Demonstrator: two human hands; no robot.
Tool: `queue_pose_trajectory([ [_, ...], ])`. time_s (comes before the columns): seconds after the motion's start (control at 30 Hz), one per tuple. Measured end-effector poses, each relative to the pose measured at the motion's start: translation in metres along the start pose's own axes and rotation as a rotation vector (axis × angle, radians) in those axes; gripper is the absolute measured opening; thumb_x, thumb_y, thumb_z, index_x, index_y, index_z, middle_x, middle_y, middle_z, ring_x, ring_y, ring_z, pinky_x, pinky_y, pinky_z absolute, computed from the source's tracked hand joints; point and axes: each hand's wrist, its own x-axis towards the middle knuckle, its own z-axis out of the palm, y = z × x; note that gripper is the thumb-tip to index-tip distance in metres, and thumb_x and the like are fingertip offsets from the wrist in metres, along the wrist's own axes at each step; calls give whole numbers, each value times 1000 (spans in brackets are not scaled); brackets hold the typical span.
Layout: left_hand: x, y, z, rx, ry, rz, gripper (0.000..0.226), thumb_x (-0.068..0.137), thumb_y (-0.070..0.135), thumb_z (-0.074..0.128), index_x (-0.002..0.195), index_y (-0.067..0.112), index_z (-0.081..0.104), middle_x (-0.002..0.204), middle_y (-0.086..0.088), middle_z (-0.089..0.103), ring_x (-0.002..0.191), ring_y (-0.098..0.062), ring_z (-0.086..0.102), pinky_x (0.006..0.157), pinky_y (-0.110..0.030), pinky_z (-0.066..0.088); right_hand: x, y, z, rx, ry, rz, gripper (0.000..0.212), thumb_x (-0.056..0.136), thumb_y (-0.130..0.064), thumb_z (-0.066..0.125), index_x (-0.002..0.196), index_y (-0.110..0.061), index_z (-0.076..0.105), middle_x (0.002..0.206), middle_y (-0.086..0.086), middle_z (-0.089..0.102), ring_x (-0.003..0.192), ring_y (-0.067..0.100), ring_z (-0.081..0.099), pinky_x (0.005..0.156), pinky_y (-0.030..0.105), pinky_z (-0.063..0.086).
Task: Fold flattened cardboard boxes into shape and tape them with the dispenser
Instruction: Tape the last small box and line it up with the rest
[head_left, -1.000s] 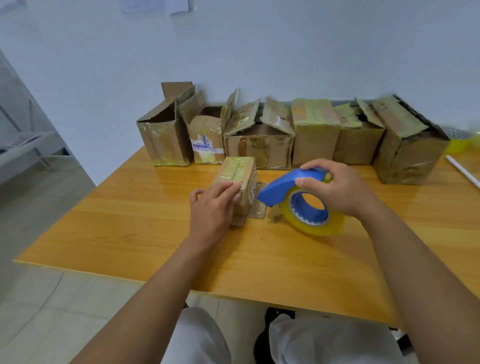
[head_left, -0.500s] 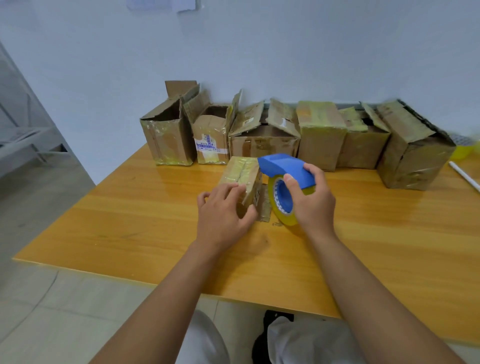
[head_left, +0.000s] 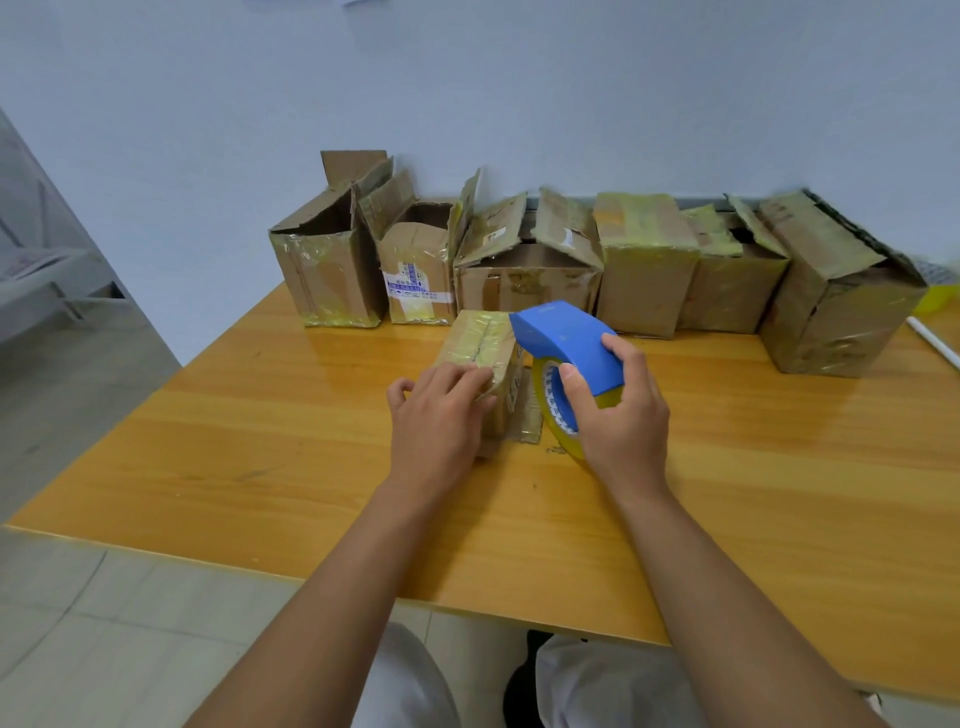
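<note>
My left hand presses flat on the small tape-wrapped brown cardboard box mid-counter. My right hand clasps the blue tape dispenser with its yellow roll, touching the box's right side; the top seam runs away from me.

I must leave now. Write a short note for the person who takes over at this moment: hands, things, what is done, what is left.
Left hand: fingers flat on the small box, steadying it on the table.
Right hand: grips the blue dispenser, held at the box's right side.
Done: the small box is folded; its top already carries tape. Six boxes stand along the wall, most with flaps open.
Left: probably tape the small box, then the open ones.
</note>
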Motion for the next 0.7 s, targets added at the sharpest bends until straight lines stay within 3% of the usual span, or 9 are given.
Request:
queue_pose_trajectory([
  [0.17, 7, 0, 7, 49, 87, 44, 11, 88, 31, 65, 95, 25, 72, 88, 8, 64, 85, -15, 55, 77, -33, 18, -1, 1, -2, 9, 6, -6, 52, 90, -48, 65, 133, -22, 53, 110, -1, 57, 90, 18, 56, 71, 31, 49],
  [0.37, 1, 12, 10, 90, 129, 41, 19, 91, 30, 55, 99, 23, 72, 94, 6, 68, 87, -19, 61, 79, -35, 26, -4, 2, -4, 14, 14, -29, 61, 85, -64, 56, 132, -24, 51, 111, -2, 57, 90, 17, 58, 70, 33, 53],
  [0.47, 2, 15, 5, 66, 76, 6, 17, 89, 29, 64, 104, 22, 70, 97, 5, 68, 90, -18, 62, 80, -34, 25, -4, 2, -3, 20, 15, -30, 64, 84, -66, 53, 132, -24, 51, 110, -2, 57, 90, 16, 58, 69, 33, 53],
  [0.53, 6, 16, -2, 41, -1, -43, 30, 87, 36, 66, 112, 21, 68, 102, 5, 70, 95, -16, 63, 81, -33, 22, -4, 2, -3, 24, 18, -32, 61, 86, -62, 57, 132, -23, 52, 111, -3, 57, 91, 15, 57, 71, 35, 54],
  [0.6, 12, 14, -12, -21, -79, -74, 35, 90, 44, 55, 115, 23, 67, 106, 10, 70, 98, -10, 60, 80, -30, 18, -4, 3, -4, 26, 24, -36, 59, 87, -58, 58, 132, -22, 52, 111, -5, 55, 92, 14, 56, 73, 35, 54],
  [0.7, 26, 0, -19, -96, -153, -70, 26, 101, 40, 46, 106, 31, 70, 98, 17, 67, 92, -5, 54, 78, -31, 15, -4, 2, -4, 27, 22, -32, 64, 85, -66, 53, 133, -23, 51, 111, -6, 54, 93, 15, 57, 73, 34, 53],
])
